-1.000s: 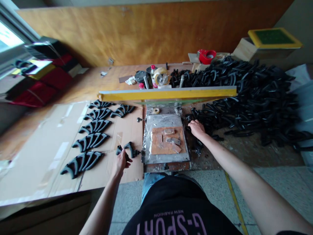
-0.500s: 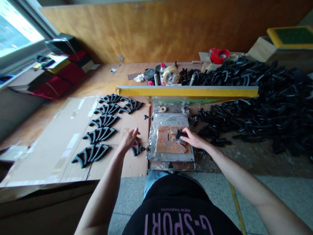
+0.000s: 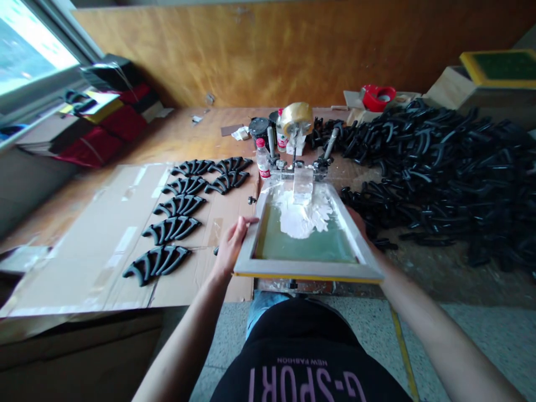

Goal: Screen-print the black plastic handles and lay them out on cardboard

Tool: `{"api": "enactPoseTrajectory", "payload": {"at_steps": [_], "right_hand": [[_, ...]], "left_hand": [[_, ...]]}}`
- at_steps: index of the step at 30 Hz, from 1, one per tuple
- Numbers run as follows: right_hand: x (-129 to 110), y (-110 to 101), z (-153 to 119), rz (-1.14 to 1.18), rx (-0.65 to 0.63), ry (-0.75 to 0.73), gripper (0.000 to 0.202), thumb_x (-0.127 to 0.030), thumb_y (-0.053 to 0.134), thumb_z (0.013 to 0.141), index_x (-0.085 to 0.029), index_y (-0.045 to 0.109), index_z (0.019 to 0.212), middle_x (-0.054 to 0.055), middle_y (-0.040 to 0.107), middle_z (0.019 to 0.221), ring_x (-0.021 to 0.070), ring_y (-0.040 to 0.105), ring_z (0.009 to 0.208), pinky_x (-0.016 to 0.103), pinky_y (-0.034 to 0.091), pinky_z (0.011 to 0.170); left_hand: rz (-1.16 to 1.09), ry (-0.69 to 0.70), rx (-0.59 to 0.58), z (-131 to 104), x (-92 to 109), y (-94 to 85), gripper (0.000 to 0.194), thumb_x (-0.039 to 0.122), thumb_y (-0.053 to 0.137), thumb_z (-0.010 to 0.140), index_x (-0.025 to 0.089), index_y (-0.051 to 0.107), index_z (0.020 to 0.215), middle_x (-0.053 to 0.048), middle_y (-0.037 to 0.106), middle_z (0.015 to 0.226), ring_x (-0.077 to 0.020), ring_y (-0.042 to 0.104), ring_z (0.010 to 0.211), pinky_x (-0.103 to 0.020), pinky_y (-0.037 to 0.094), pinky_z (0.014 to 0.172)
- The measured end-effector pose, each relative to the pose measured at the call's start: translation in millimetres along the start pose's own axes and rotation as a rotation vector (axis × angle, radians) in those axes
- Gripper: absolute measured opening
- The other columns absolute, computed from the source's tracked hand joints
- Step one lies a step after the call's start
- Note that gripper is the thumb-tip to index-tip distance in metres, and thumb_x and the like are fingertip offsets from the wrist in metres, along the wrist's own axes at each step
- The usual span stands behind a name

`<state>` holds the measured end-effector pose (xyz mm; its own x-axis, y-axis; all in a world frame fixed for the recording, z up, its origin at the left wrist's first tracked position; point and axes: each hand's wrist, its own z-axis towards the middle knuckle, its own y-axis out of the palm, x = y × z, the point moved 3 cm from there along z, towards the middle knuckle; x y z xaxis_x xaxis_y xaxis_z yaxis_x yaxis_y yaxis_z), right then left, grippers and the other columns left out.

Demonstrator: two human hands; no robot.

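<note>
A screen-printing frame (image 3: 310, 269) with a green mesh lies lowered over the base in front of me, its near edge slightly raised. White ink (image 3: 295, 220) is spread across the far half of the mesh, beside a clear block-like squeegee (image 3: 303, 185). My left hand (image 3: 235, 241) grips the frame's left side. On the opposite side my right hand (image 3: 359, 224) holds the frame, its fingers mostly hidden by the rim. The base plate and whatever rests on it are covered by the frame. Curved black handle-like pieces (image 3: 172, 229) lie in fanned rows on cardboard, left of my left hand.
A large heap of black pieces (image 3: 444, 162) covers the table's right side. Behind the frame stand a red-capped bottle (image 3: 263, 159), a tape roll (image 3: 296, 118) and metal posts. A red tape dispenser (image 3: 377, 98) sits farther back. Boxes (image 3: 94, 137) are stacked at left.
The frame has swung down from its raised position over the base plate. My right hand has let go of a black piece, now out of sight, and both hands have taken the frame's sides.
</note>
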<state>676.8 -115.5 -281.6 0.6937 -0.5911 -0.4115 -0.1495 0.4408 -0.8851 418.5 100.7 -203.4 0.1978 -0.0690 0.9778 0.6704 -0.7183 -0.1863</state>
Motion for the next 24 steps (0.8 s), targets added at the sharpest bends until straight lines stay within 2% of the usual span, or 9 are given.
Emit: {"api": "enactPoseTrajectory", "payload": {"at_steps": [2,5,6,8,11,16,19,22,24], "right_hand": [[4,-17,20,0.009,0.106,0.055,0.03,-0.026,0.038,0.094,-0.013,0.059,0.11,0.013,0.061,0.097,0.0261,0.059,0.091,0.043,0.048,0.082],[-33,-23,51,0.034,0.181,-0.075,0.048,-0.035,0.062,0.084,-0.015,0.051,0.127,0.017,0.052,0.124,0.0281,0.053,0.11,0.041,0.046,0.091],[-51,-18,57,0.023,0.131,-0.144,0.052,-0.035,0.068,0.08,-0.016,0.051,0.127,0.016,0.052,0.126,0.028,0.052,0.111,0.039,0.045,0.091],[-80,-3,59,-0.034,-0.051,-0.239,0.04,-0.031,0.07,0.08,-0.016,0.058,0.115,0.013,0.059,0.114,0.0261,0.056,0.103,0.036,0.046,0.085],[-100,13,32,-0.108,-0.246,-0.397,0.011,-0.022,0.06,0.086,-0.016,0.063,0.095,0.009,0.065,0.093,0.022,0.058,0.089,0.031,0.044,0.077],[-96,2,-18,-0.067,-0.382,-0.799,0.014,-0.009,0.053,0.083,-0.017,0.063,0.087,0.006,0.065,0.087,0.0185,0.057,0.085,0.027,0.04,0.07],[-94,-4,-16,-0.025,-0.371,-0.752,0.007,-0.015,0.058,0.082,-0.019,0.064,0.083,0.004,0.065,0.083,0.0178,0.057,0.082,0.026,0.039,0.068],[-95,1,-18,-0.06,-0.251,-0.671,0.017,-0.01,0.052,0.085,-0.018,0.066,0.093,0.006,0.066,0.09,0.0194,0.056,0.089,0.027,0.04,0.071],[-96,6,-28,-0.07,-0.266,-0.703,0.021,-0.009,0.05,0.086,-0.017,0.066,0.096,0.007,0.066,0.093,0.0202,0.056,0.091,0.028,0.04,0.073]], "left_hand": [[0.028,-0.124,-0.042,-11,-43,3.2,0.055,0.057,0.054,0.085,0.02,0.061,0.125,-0.002,0.066,0.081,-0.0124,0.058,0.066,-0.02,0.043,0.055],[0.061,-0.217,-0.03,-14,-93,11.0,0.072,0.052,0.06,0.081,0.023,0.042,0.144,0.001,0.064,0.075,-0.0124,0.057,0.063,-0.021,0.042,0.055],[0.094,-0.227,-0.017,-12,-104,12.8,0.073,0.051,0.06,0.08,0.023,0.041,0.145,0.001,0.063,0.073,-0.0118,0.055,0.06,-0.02,0.041,0.054],[0.157,-0.236,-0.005,-8,-117,14.7,0.071,0.05,0.06,0.08,0.022,0.044,0.143,0.002,0.062,0.072,-0.0111,0.053,0.057,-0.02,0.039,0.052],[0.184,-0.243,-0.018,-4,-124,14.1,0.067,0.05,0.058,0.081,0.022,0.047,0.14,0.0,0.065,0.077,-0.0122,0.056,0.061,-0.021,0.041,0.054],[0.15,-0.248,-0.025,-3,-127,12.9,0.065,0.053,0.056,0.082,0.021,0.05,0.138,-0.002,0.066,0.082,-0.0144,0.06,0.071,-0.022,0.044,0.06],[0.101,-0.265,-0.034,-4,-123,14.1,0.068,0.055,0.058,0.08,0.02,0.049,0.138,-0.002,0.066,0.081,-0.0139,0.059,0.068,-0.022,0.043,0.057],[0.059,-0.295,-0.037,-6,-116,15.7,0.07,0.055,0.06,0.078,0.02,0.048,0.138,-0.002,0.066,0.081,-0.0126,0.057,0.064,-0.02,0.041,0.054],[0.031,-0.3,-0.031,-8,-111,16.9,0.07,0.054,0.062,0.077,0.019,0.049,0.137,-0.002,0.066,0.081,-0.0123,0.057,0.063,-0.02,0.04,0.053]]}}
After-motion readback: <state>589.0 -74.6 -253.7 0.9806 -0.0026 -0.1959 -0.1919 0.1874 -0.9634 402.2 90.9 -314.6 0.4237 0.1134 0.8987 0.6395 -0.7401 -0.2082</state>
